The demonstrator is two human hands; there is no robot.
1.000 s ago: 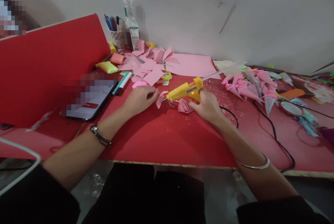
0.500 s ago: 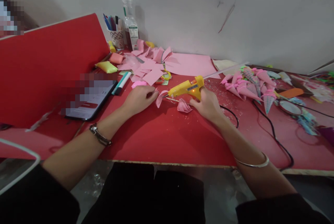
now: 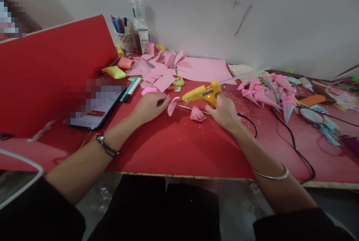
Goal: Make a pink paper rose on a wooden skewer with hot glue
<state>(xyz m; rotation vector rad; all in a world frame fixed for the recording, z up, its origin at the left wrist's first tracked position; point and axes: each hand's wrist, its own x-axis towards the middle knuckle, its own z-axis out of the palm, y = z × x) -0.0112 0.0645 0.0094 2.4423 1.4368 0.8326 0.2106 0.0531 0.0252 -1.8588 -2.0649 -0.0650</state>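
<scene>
**A:** ok so far left there's a big red board point(image 3: 53, 72) leaning up, and a phone point(image 3: 98, 108) lying flat on the red counter point(image 3: 174, 147) just beside it. a teal marker point(image 3: 131, 89) sits near the phone's top corner.

**B:** yep. then the person's left hand point(image 3: 150, 105) is resting on the counter, fingers pinched shut on a curled pink paper piece point(image 3: 171, 106). behind it is a messy heap of pink paper squares point(image 3: 158, 69), with a cup of pens point(image 3: 123, 35) and a clear bottle point(image 3: 140, 27) back at the wall.

**A:** and the glue gun point(image 3: 202, 93)?

**B:** yellow one, middle of the counter. right hand point(image 3: 223, 112) is wrapped tight round its grip, nozzle pointing left, just beside that pink piece. can't tell if it's actually touching. a folded pink petal thing point(image 3: 198, 114) lies on the counter right under the gun.

**A:** its black cord point(image 3: 291, 140) loops off to the right, and further right is a pile of pink paper cones point(image 3: 266, 91).
</scene>
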